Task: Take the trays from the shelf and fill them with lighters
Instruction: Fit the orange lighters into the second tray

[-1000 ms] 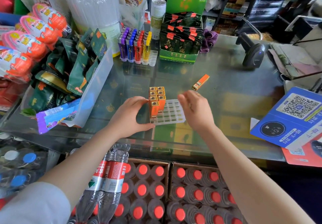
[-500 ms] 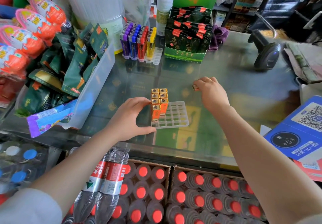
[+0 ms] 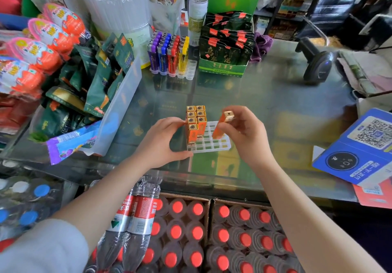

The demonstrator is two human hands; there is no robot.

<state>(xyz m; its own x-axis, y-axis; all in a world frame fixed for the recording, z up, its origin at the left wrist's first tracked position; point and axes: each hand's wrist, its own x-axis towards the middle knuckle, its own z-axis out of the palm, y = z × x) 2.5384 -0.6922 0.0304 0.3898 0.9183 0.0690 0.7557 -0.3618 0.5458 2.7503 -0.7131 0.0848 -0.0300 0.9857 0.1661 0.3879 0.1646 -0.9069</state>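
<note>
A clear gridded tray (image 3: 214, 144) lies on the glass counter in front of me. Several orange lighters with gold tops (image 3: 195, 122) stand upright in its left columns. My left hand (image 3: 163, 141) grips the tray's left side, thumb at the front edge and fingers against the standing lighters. My right hand (image 3: 246, 132) holds one orange lighter (image 3: 222, 124) tilted, gold top up, its lower end just over the tray's empty cells to the right of the standing ones.
A second tray of coloured lighters (image 3: 169, 56) stands at the back, beside a green tea box (image 3: 224, 64). Snack bags in a clear bin (image 3: 118, 103) crowd the left. A barcode scanner (image 3: 316, 64) and blue QR sign (image 3: 360, 147) sit right. Bottled drinks (image 3: 191, 234) lie below the counter.
My right hand reached out to the loose orange lighter on the counter, picked it up and brought it back over the tray. My left hand stayed on the tray.
</note>
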